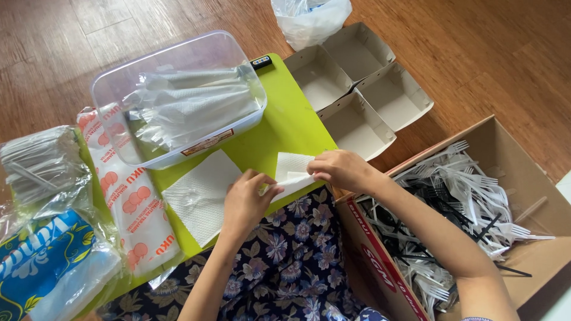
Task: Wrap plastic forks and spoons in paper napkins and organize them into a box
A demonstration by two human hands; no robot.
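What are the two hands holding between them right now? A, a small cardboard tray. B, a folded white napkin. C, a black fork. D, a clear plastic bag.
B: the left hand and right hand both pinch a folded white napkin at the edge of the green table; the forks lie untouched in the box.

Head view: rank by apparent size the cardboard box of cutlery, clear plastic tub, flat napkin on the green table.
1. Cardboard box, largest, though cut off by the frame.
2. Clear plastic tub.
3. Flat napkin, smallest.
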